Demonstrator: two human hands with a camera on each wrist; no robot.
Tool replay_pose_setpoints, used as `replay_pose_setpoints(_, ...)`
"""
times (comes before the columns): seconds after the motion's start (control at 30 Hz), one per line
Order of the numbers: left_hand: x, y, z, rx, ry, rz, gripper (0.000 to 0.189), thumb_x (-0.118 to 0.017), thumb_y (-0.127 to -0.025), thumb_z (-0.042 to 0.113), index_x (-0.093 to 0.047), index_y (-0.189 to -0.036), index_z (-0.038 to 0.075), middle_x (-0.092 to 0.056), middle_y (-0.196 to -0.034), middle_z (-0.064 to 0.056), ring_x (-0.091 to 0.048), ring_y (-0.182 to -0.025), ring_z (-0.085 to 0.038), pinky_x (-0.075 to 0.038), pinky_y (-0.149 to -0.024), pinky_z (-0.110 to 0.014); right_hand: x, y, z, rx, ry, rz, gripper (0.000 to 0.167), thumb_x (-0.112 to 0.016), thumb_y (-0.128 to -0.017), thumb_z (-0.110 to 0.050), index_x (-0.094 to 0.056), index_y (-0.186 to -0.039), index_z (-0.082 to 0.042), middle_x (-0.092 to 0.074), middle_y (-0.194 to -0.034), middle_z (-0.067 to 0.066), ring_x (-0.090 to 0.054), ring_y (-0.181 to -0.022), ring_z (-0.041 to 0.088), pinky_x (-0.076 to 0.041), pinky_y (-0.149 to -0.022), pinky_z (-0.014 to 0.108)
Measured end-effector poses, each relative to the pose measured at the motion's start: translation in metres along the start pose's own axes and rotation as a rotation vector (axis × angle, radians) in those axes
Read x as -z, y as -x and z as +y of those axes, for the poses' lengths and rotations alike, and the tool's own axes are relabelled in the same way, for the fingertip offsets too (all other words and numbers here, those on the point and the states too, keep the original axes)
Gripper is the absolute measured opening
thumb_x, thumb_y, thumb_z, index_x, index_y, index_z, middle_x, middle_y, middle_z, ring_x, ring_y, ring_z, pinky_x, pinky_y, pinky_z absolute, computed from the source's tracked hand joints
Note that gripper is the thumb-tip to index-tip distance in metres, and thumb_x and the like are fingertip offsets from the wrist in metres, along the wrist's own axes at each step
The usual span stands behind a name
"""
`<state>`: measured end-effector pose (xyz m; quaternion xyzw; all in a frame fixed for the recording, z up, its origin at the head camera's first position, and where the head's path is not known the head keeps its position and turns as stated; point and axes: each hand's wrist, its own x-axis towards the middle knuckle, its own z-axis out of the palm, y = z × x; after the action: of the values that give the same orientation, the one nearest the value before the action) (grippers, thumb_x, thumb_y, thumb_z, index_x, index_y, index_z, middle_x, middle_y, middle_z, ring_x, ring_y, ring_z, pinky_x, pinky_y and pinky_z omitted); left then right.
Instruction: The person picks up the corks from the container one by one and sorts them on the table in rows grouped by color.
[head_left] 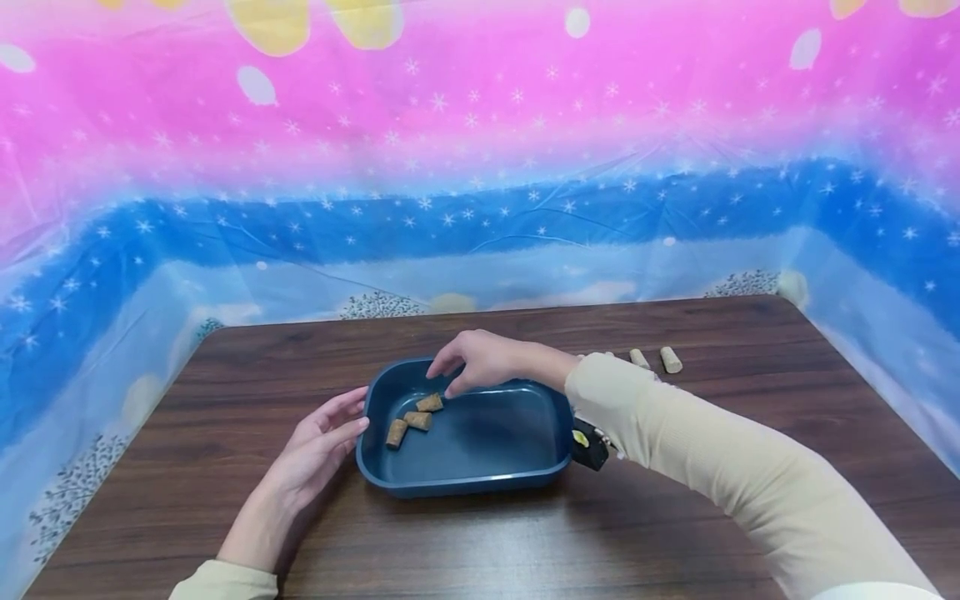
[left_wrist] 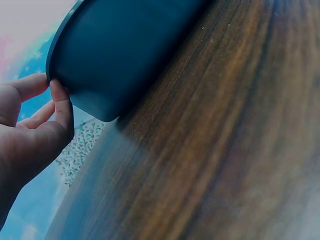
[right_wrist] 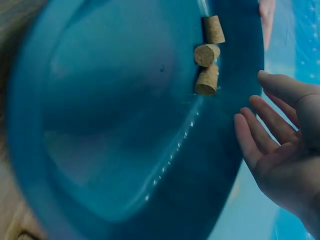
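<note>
A dark blue basin (head_left: 480, 482) with rounded corners stands on the table. Inside, by its left end, lie three cork stoppers: one cork (head_left: 430, 403) nearest the right fingers, a middle cork (head_left: 417, 421) and a front cork (head_left: 397, 433). My left hand (head_left: 318, 446) pinches the basin's left rim; the left wrist view shows thumb and fingertips right at the edge (left_wrist: 52, 55). Over the basin's far side, my right hand (head_left: 480, 360) reaches with loosely bent, spread fingers and nothing between them. In the right wrist view that hand (right_wrist: 280, 135) overlaps the rim.
Paler corks lie on the table (head_left: 247, 400) behind the right sleeve: one cork (head_left: 671, 360), another cork (head_left: 639, 358), and more partly hidden. Below that sleeve shows a small black box (head_left: 590, 446) with a yellow-green label. A patterned cloth (head_left: 480, 167) surrounds the table's back and sides.
</note>
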<state>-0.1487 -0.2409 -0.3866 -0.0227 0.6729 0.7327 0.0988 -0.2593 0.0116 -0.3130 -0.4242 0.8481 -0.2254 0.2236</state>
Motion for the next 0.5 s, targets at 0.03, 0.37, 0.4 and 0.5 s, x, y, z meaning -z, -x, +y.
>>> replay_pose_setpoints(0.03,0.000,0.000,0.000,0.000,0.001,0.000,0.058,-0.057,-0.097,0.009,-0.029,-0.148,-0.002,-0.040,-0.132,-0.013,-0.054,-0.108,-0.012,-0.045,-0.093,-0.022,-0.002,-0.003,0.000,-0.005,0.005,-0.008,0.039,-0.067,-0.092,-0.011,-0.061,-0.130,-0.007,-0.060,-0.130,0.005,-0.054,-0.121,0.018,-0.047,-0.093,0.028)
replay_pose_setpoints(0.37,0.001,-0.001,-0.001,0.002,0.004,-0.007,0.058,-0.057,-0.097,0.010,-0.030,-0.147,-0.001,-0.039,-0.134,-0.014,-0.051,-0.112,-0.015,-0.044,-0.095,-0.023,-0.025,-0.020,-0.002,-0.004,0.099,-0.059,0.037,-0.060,-0.096,-0.007,-0.059,-0.133,-0.011,-0.057,-0.133,0.004,-0.048,-0.127,0.018,-0.040,-0.103,0.033)
replay_pose_setpoints(0.4,0.001,-0.001,-0.001,0.003,0.004,-0.007,0.058,-0.057,-0.097,0.010,-0.030,-0.147,-0.001,-0.039,-0.134,-0.014,-0.051,-0.112,-0.015,-0.044,-0.095,-0.023,-0.027,-0.021,-0.002,0.001,0.110,-0.060,0.037,-0.059,-0.096,-0.006,-0.059,-0.133,-0.011,-0.057,-0.133,0.003,-0.048,-0.126,0.018,-0.040,-0.102,0.033)
replay_pose_setpoints(0.5,0.002,0.000,0.000,0.006,0.004,-0.003,0.058,-0.057,-0.098,0.010,-0.030,-0.148,-0.001,-0.038,-0.135,-0.014,-0.051,-0.113,-0.014,-0.044,-0.095,-0.022,-0.031,-0.024,-0.004,0.009,0.137,-0.063,0.038,-0.056,-0.097,-0.003,-0.059,-0.133,-0.012,-0.056,-0.135,0.002,-0.049,-0.125,0.017,-0.041,-0.101,0.031)
